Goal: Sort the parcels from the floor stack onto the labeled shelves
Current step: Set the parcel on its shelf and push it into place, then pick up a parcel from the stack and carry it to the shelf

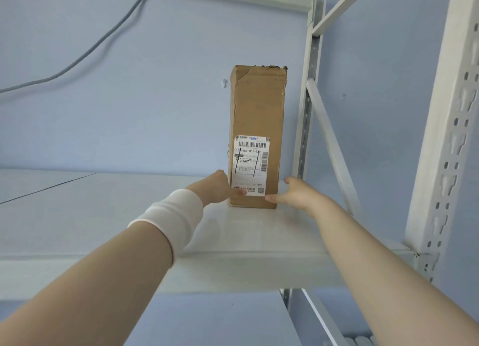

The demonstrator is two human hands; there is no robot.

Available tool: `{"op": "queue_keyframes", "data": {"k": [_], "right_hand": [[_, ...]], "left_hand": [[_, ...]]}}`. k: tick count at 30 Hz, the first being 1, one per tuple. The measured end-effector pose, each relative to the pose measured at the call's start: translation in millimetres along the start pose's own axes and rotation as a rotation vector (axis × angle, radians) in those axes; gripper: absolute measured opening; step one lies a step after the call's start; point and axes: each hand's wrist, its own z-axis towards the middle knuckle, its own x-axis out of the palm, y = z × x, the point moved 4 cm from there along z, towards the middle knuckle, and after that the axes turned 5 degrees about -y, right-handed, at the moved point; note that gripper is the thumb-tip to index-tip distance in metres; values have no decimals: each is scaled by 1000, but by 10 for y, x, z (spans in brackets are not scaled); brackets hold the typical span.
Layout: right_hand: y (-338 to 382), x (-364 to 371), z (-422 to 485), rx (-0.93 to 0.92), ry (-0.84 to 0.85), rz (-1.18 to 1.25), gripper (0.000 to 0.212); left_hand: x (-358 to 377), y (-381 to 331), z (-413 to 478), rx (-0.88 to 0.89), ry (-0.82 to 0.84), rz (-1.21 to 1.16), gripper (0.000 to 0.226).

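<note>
Both arms outstretched, L hand (219,187) gripping parcel (256,107), R hand (298,194) relaxed, thumb extended

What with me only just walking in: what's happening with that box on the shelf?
A person is placing a tall cardboard box upright on a white metal shelf, near its right post. The left hand, wearing a white wristband, grips the box's lower left edge, thumb on the label. The right hand touches the lower right corner with its thumb, fingers loose beside it. The box rests on the shelf.
</note>
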Motion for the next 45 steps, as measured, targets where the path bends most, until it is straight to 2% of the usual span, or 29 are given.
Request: {"op": "queue_keyframes", "data": {"k": [5,10,15,21,28,35,45], "right_hand": [[108,-24,-415,-65,-32,-149,65],[304,-54,-899,-204,-93,-222,48],[407,5,-1370,-181,-144,-289,62],[509,67,-2041,-127,-179,-362,65],[369,-106,-2937,-87,-239,-442,62],[-281,-497,-3774,37,-235,-519,61],[-2002,-744,-5307,416,-189,-431,59]], "left_hand": [[-55,42,-387,25,-17,96,70],[-165,-19,-860,115,-65,203,54],[-223,-12,-1383,196,-82,339,49],[-363,55,-2043,310,-105,444,46],[-300,-169,-2742,399,-6,364,46],[143,-684,-3452,520,100,318,49],[1708,-1256,-4597,654,419,320,52]]}}
